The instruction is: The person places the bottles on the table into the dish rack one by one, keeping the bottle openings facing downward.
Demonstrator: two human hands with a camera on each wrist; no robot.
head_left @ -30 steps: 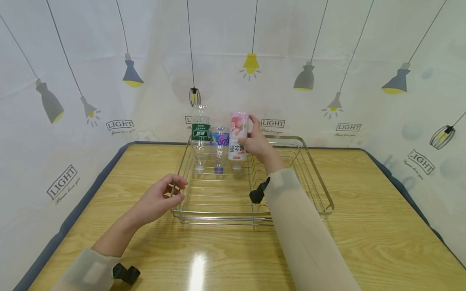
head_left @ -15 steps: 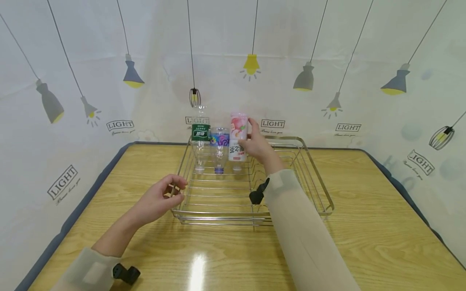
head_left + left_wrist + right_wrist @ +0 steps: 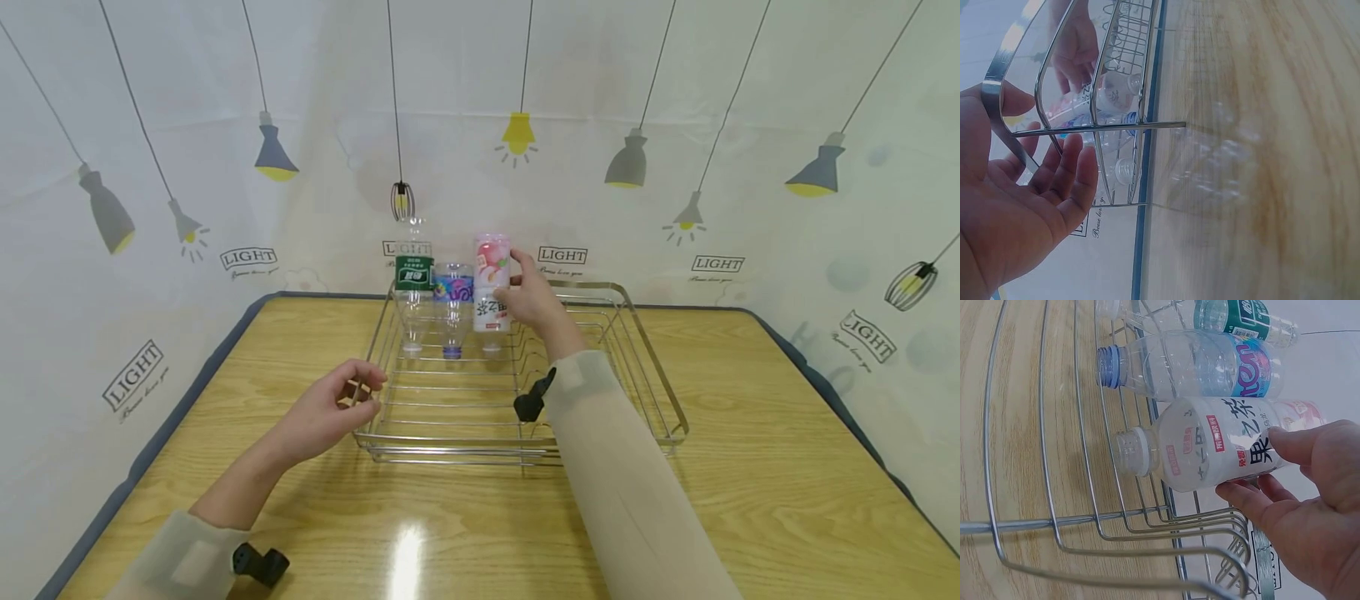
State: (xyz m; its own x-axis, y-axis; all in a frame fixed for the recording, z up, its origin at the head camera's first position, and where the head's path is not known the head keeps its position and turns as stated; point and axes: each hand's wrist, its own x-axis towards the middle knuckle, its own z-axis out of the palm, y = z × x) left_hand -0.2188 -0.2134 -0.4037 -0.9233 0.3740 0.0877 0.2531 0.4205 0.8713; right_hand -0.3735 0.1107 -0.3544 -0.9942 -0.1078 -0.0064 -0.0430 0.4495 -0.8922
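In the head view my right hand (image 3: 532,292) grips a white and pink peach tea bottle (image 3: 491,283), thumb on one side and fingers on the other. It stands neck-down in the back of the metal dish rack (image 3: 465,439), and its neck looks uncapped in the right wrist view. Beside it, also neck-down, are a clear bottle (image 3: 1210,365) with a blue-purple label and a taller clear bottle (image 3: 414,271) with a green label. At the rack's left side my left hand (image 3: 333,408) curls loosely round the rim (image 3: 992,97).
The rack rests on a wood-grain table (image 3: 465,533) and has a row of wire loops (image 3: 1147,550) along its middle. A white backdrop (image 3: 465,67) printed with lamps rises behind the table. Black wrist cameras (image 3: 260,565) sit at both cuffs.
The peach tea bottle has turned slightly in my right hand, so its label faces a little differently. My left hand and the other two bottles stay where they were.
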